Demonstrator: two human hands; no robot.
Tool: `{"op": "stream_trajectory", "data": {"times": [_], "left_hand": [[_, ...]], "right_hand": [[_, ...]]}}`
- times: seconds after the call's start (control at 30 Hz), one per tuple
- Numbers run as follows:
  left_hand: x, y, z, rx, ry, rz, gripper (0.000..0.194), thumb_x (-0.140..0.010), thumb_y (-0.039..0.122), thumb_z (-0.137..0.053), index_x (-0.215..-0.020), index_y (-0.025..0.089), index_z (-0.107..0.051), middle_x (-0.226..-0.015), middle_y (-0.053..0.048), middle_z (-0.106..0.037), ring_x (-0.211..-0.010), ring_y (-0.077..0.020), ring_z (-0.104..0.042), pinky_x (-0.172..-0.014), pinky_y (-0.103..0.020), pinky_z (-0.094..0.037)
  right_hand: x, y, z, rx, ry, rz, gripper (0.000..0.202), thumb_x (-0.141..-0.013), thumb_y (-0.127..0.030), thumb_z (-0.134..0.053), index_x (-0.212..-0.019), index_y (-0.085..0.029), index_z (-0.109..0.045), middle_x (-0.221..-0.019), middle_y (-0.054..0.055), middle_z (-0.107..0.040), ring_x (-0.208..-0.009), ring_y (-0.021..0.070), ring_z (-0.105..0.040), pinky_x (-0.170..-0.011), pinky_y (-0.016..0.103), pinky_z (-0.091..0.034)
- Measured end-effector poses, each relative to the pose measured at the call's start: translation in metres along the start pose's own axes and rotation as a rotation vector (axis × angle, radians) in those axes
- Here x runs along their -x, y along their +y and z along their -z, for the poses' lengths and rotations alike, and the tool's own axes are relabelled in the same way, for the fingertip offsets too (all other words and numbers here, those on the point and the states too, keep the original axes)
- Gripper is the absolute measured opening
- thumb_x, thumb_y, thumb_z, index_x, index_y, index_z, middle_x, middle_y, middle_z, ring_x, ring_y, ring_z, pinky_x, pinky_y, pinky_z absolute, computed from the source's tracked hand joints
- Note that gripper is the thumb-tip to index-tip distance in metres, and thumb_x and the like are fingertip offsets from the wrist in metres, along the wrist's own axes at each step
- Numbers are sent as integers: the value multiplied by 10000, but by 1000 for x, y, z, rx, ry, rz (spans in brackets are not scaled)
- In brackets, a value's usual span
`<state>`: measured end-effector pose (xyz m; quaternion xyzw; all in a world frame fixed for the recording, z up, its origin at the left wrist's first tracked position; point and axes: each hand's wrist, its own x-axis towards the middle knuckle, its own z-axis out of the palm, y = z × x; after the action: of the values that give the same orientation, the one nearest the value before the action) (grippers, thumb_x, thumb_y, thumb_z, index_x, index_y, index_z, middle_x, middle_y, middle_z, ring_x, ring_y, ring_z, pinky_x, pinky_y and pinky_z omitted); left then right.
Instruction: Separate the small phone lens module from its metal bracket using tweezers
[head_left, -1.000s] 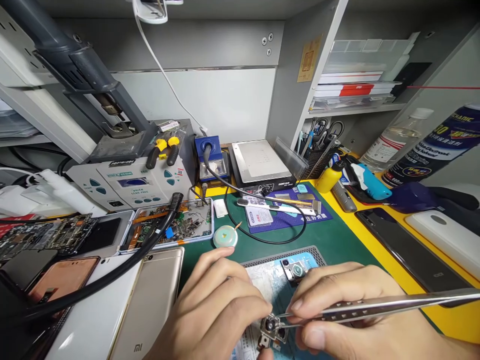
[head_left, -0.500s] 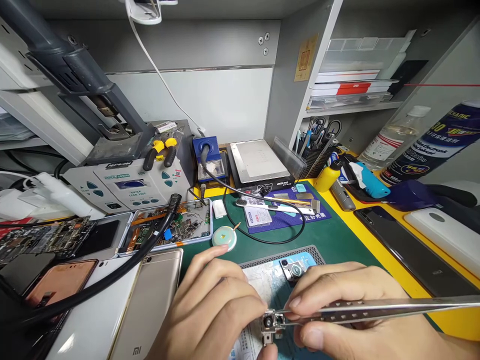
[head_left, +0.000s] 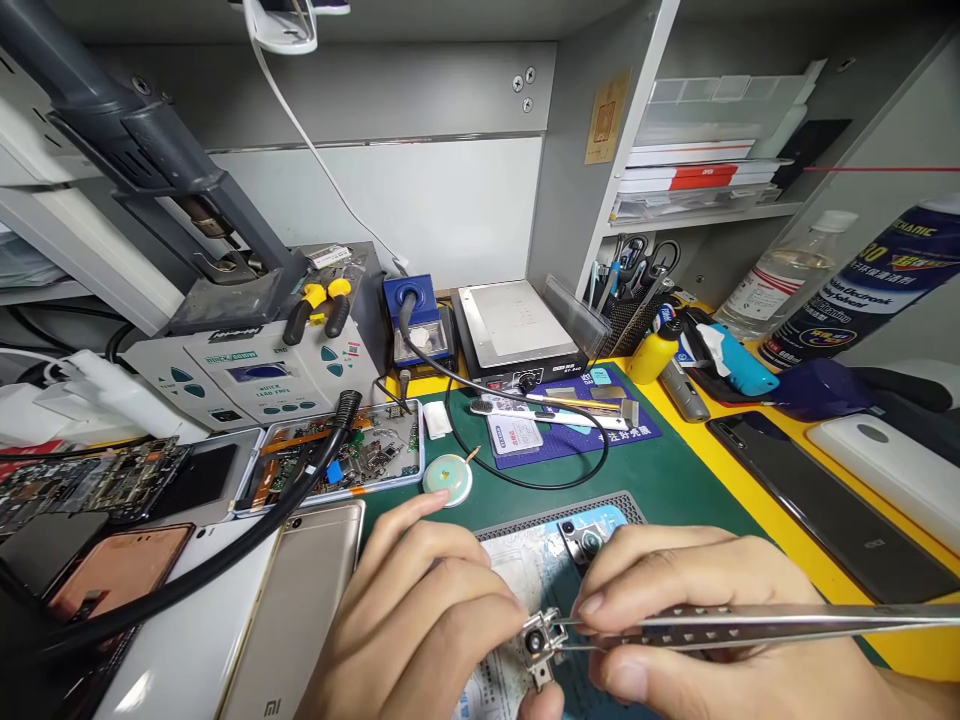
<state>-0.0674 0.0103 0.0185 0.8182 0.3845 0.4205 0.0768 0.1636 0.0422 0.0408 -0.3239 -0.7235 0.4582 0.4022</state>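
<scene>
A small metal camera module is pinched between the thumb and index finger of my left hand, low in the middle of the view. My right hand is closed around metal tweezers, whose tips point left and touch the module's right side. Beneath both hands lies a blue and white phone back on a grey perforated mat. A second lens part rests near the phone's top, partly hidden by my right hand.
A round coil disc sits just beyond my left fingertips. The tray of small parts and a gold phone are on the left. A black phone lies on the right. A black cable crosses the left side.
The module has tilted a little in my left fingers and its lower end has shifted right. The tweezers stay at its right side, slightly lower. The view has moved very slightly.
</scene>
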Motion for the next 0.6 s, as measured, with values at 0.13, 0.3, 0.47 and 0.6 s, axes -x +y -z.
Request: {"op": "stream_trajectory", "data": {"times": [0.13,0.3,0.47,0.6], "left_hand": [[0,2,1,-27,0,-20,211,-743,93,-759,-916,178,-674,-830,23,-716,-881,-165,-629,-1094,-452,-451],[-1,1,3,-28,23,-13,192,-753,94,-756,-909,170,-674,-841,18,-721,-893,-166,-624,-1097,-455,-449],[-1,0,5,-46,-17,-62,239,-741,110,-784,-946,167,-674,-861,12,-728,-905,-170,-636,-1101,-441,-449],[-1,2,4,-52,23,-29,202,-763,103,-759,-936,170,-679,-852,12,-733,-904,-174,-647,-1097,-452,-458]], "right_hand": [[2,2,-1,-42,1,-3,277,-696,-40,-885,-901,-225,-860,-782,30,-835,-649,142,-770,-649,156,-621],[3,4,-2,-93,9,-38,347,-691,-24,-877,-934,-272,-864,-812,22,-844,-666,153,-780,-650,177,-630],[0,3,-2,-105,30,-43,373,-681,-8,-876,-934,-282,-870,-806,21,-858,-672,156,-792,-668,173,-640],[-2,-1,-1,-98,56,-27,371,-664,-4,-882,-912,-279,-874,-783,24,-863,-667,163,-801,-669,172,-647]]}}
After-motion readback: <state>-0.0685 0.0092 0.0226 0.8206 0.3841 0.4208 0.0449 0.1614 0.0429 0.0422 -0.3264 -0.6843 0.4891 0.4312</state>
